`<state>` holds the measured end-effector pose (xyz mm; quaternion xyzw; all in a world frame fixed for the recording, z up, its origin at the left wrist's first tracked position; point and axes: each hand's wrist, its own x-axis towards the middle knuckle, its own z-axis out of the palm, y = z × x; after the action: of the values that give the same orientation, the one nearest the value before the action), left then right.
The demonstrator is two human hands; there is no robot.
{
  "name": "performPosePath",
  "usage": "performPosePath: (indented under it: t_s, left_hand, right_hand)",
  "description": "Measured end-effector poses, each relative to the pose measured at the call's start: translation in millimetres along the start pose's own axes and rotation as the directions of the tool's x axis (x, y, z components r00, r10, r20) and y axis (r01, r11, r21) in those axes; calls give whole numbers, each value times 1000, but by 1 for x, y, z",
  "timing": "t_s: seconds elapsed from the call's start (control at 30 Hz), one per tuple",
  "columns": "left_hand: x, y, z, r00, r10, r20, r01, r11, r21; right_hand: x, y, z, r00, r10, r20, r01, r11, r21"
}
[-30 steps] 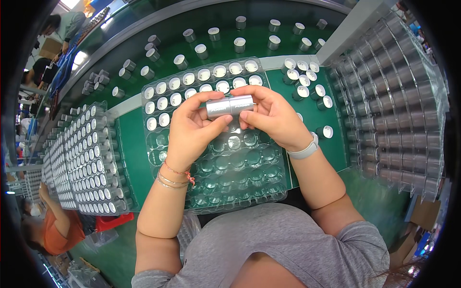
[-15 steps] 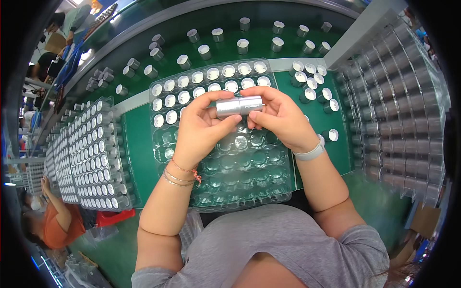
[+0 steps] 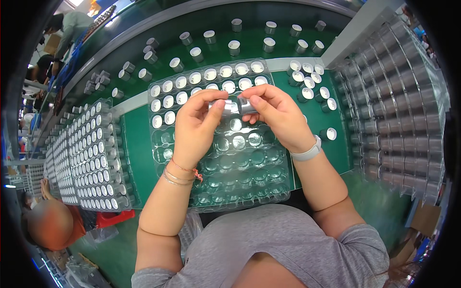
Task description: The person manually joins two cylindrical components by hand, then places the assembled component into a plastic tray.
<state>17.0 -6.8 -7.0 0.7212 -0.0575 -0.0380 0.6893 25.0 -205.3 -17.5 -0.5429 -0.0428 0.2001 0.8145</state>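
Both hands are raised over the clear plastic tray (image 3: 223, 180), each gripping a short silver cylinder. My left hand (image 3: 199, 113) has fingers and thumb wrapped round the left cylinder (image 3: 222, 107). My right hand (image 3: 273, 109) pinches the right cylinder (image 3: 247, 106) between thumb and fingers, its darker end turned toward the left one. A narrow shiny strip shows between the two; whether it joins them I cannot tell. Behind the hands, the tray's far rows hold several white-topped silver cylinders (image 3: 210, 74). Nearer wells have none in them.
Loose white-topped cylinders (image 3: 307, 82) cluster right of the tray, with one (image 3: 329, 134) nearer me. More stand on the green conveyor belt (image 3: 216, 53) beyond. Filled trays (image 3: 91, 158) are stacked at left, and a tall stack (image 3: 396, 110) rises at right. A person in orange (image 3: 53, 225) is at far left.
The two silver cylinders, end to end before, now show a strip between them, and the right one is turned. Cylinders on the belt have shifted slightly left.
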Motion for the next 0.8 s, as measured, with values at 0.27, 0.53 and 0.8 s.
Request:
performPosePath:
  t_s: [0.27, 0.53, 0.8]
  left_hand:
    - [-1, -1, 7, 996, 77, -35, -81, 992, -98]
    - [1, -3, 4, 996, 87, 5, -86, 993, -83]
    - [3, -3, 1, 998, 57, 30, -52, 988, -142]
  right_hand:
    - [0, 5, 2, 976, -217, -13, 212, 965, -155]
    - [1, 7, -1, 965, -249, 85, 261, 945, -197]
    - [-2, 2, 2, 975, -216, -44, 215, 976, -32]
